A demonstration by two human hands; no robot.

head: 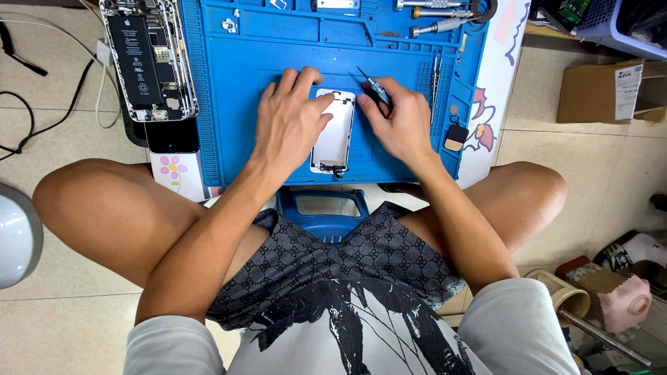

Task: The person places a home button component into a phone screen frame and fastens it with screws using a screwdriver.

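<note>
A phone screen panel [335, 135] lies face down on the blue repair mat [236, 104], its silver back plate showing. My left hand [290, 114] rests on the panel's left edge and top corner, fingers spread over it. My right hand [397, 121] sits at the panel's right edge and grips a thin black tool [372, 85], which looks like a small screwdriver, its tip pointing up and left above the panel's top right corner.
An opened phone body [147, 59] with its black battery exposed lies at the mat's upper left. Screwdrivers [438, 21] lie along the mat's top right. A cardboard box [611, 90] stands on the floor at right, cables [42, 97] at left.
</note>
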